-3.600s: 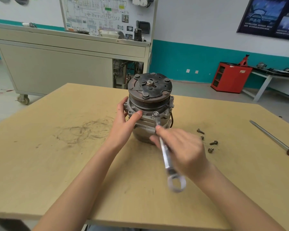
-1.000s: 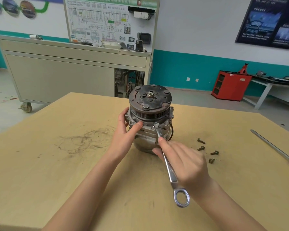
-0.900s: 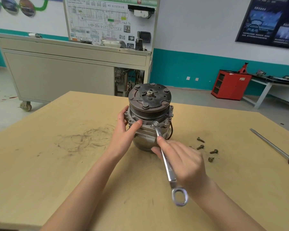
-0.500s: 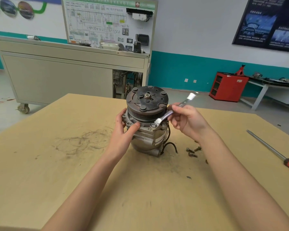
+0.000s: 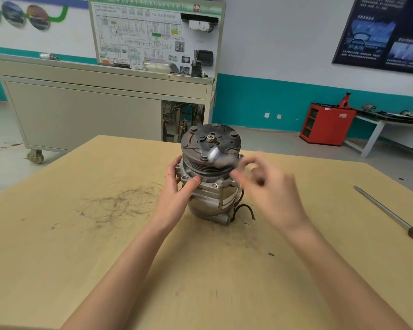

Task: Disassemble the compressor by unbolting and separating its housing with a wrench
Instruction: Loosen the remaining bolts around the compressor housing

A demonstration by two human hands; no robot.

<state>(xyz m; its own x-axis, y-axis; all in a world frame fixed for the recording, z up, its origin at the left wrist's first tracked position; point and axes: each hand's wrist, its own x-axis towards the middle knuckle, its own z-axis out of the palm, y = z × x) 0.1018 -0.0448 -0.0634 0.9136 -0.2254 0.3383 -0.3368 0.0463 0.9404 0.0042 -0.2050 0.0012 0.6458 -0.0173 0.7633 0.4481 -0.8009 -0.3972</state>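
The grey metal compressor (image 5: pixel 208 201) stands upright on the wooden table (image 5: pixel 81 246), its dark round clutch plate (image 5: pixel 211 139) on top. My left hand (image 5: pixel 177 194) grips the housing flange on its left side, thumb against the front. My right hand (image 5: pixel 270 186) is blurred just right of the compressor and holds the silver wrench (image 5: pixel 214 154), whose blurred end lies over the front of the pulley. A bolt head (image 5: pixel 218 183) stands on the front flange, free of the wrench.
A long screwdriver (image 5: pixel 391 215) with an orange handle lies at the table's right edge. A black wire (image 5: pixel 244 209) trails from the compressor's base. Behind the table stand a grey wheeled cabinet (image 5: pixel 93 115) and a red cabinet (image 5: pixel 327 123).
The wrench swung anticlockwise on the front flange bolt, handle going from near me to far right. It has since come off the bolt and now blurs across the pulley.
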